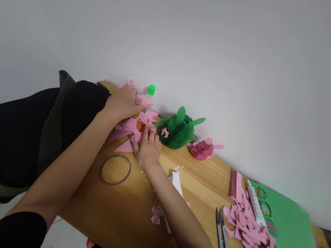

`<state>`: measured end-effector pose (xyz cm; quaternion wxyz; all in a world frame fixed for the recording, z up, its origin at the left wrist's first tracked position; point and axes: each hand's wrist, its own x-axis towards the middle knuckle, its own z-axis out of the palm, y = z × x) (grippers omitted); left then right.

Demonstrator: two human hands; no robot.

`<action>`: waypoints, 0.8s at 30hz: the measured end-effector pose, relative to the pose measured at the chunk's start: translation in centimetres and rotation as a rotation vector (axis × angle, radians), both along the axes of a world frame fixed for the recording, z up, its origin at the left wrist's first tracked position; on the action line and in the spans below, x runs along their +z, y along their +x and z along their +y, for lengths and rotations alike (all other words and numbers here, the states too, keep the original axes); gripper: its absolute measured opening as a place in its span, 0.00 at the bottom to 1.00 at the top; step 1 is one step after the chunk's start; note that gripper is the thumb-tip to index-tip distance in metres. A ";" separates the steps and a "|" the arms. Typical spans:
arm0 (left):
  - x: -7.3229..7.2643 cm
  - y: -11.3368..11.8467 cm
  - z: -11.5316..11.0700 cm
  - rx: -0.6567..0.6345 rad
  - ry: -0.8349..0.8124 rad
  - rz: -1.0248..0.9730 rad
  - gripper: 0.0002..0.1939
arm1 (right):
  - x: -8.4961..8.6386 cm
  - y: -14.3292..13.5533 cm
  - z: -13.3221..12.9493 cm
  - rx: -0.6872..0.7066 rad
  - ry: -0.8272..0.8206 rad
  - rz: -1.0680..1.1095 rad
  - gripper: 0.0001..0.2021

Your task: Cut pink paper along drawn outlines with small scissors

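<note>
At the back left of the wooden table, my left hand (123,103) curls round pink paper scraps (144,100), with thumb and fingers on either side of them. The exact grip is partly hidden. My right hand (148,149) lies with fingers apart on cut pink paper (125,147), its fingertips close to a small orange piece (141,127). Just right of it stands a green pleated-paper figure (178,130) with leaf-shaped pieces. Behind the hands rises a bottle with a green cap (151,90).
A smaller pink pleated figure (202,149) sits by the wall. In front lies a metal ring (116,170). Blue-handled thread snips (222,238), a pink paper heap (248,224), a white tube (256,203) and a green sheet (294,245) are at right. A black bag (23,129) borders the left.
</note>
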<state>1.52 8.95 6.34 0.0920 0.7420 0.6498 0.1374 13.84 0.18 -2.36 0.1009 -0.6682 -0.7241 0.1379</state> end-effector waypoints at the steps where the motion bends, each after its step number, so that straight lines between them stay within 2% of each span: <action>1: 0.0 0.0 0.0 0.001 0.002 -0.002 0.20 | 0.1 0.0 -0.2 0.005 -0.002 -0.007 0.34; 7: 0.2 0.1 -0.4 0.000 0.007 -0.025 0.21 | 0.3 0.4 -1.5 0.060 0.002 0.001 0.32; 15: 0.5 0.5 -1.0 -0.023 0.010 0.010 0.26 | 1.4 1.1 -2.8 0.107 -0.117 0.010 0.34; 18: 0.2 0.6 -1.0 -0.029 0.010 0.033 0.28 | 1.7 1.2 -2.8 0.128 -0.165 0.020 0.36; 24: -0.2 0.5 -1.3 -0.041 0.026 0.061 0.26 | 1.7 1.5 -1.5 0.126 -0.168 0.014 0.37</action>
